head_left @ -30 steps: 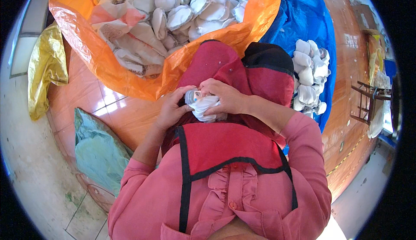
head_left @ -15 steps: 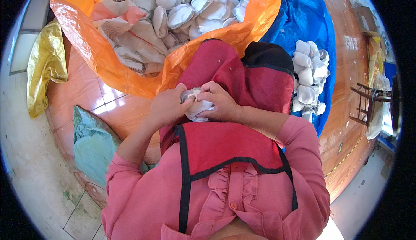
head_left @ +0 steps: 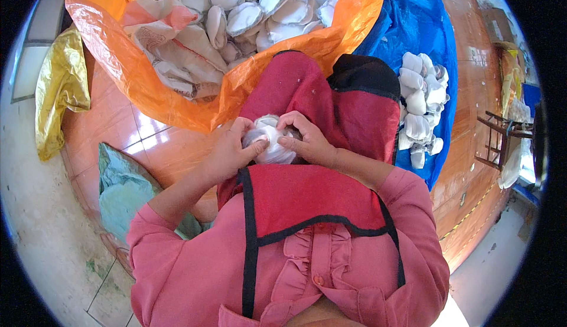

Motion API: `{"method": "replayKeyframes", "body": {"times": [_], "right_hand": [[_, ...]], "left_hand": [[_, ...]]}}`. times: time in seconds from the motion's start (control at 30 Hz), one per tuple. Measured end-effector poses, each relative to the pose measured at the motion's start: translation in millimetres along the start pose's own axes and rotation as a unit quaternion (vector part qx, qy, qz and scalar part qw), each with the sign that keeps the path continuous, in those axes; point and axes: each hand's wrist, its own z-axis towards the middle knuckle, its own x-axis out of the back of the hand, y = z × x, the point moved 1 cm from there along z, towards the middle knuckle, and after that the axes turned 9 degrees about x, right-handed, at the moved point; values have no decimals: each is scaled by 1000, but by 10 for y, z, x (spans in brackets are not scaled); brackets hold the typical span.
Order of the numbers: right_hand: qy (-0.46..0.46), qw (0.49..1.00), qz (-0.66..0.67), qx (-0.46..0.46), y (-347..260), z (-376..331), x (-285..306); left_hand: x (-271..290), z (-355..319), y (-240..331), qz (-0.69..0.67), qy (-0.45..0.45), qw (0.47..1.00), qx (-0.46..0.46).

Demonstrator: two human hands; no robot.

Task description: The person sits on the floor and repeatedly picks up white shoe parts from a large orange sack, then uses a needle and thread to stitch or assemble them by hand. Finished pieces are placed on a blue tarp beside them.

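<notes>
A white, soft, rounded cloth pad (head_left: 273, 151) is held over my lap between both hands. My left hand (head_left: 231, 150) grips its left side with the thumb on top, and my right hand (head_left: 311, 142) pinches its right side between thumb and curled fingers. The pad looks bunched up and partly see-through at its edges; my fingers cover some of it. Similar oval white pads (head_left: 245, 19) fill a large orange sack (head_left: 165, 100) ahead of my knees. To my right, several bunched white pads (head_left: 417, 105) lie on a blue sheet (head_left: 440, 38).
A crumpled yellow sack (head_left: 62, 94) lies at the left by the wall, and a green sack (head_left: 127, 197) is on the tiled floor nearer me. A small wooden stool (head_left: 501, 141) stands at the far right. Inside the orange sack's near side sits a whitish woven bag (head_left: 183, 61).
My hands have moved slightly apart, and the pad between them now shows rounder and more spread. My left elbow has shifted a little outward.
</notes>
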Motion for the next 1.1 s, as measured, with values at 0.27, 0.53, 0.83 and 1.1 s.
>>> {"method": "replayKeyframes", "body": {"times": [0.27,0.53,0.83,1.1], "right_hand": [[-63,976,-187,90,-56,139,-40],[31,989,-142,16,-85,-29,-132],[-3,990,-56,-128,-141,-96,-71],[157,969,103,-158,98,-145,-1]], "left_hand": [[-35,-142,213,67,52,993,-84],[-106,-132,126,84,50,982,-161],[-200,-88,-6,117,83,921,-363],[-438,-180,255,90,176,978,-69]]}}
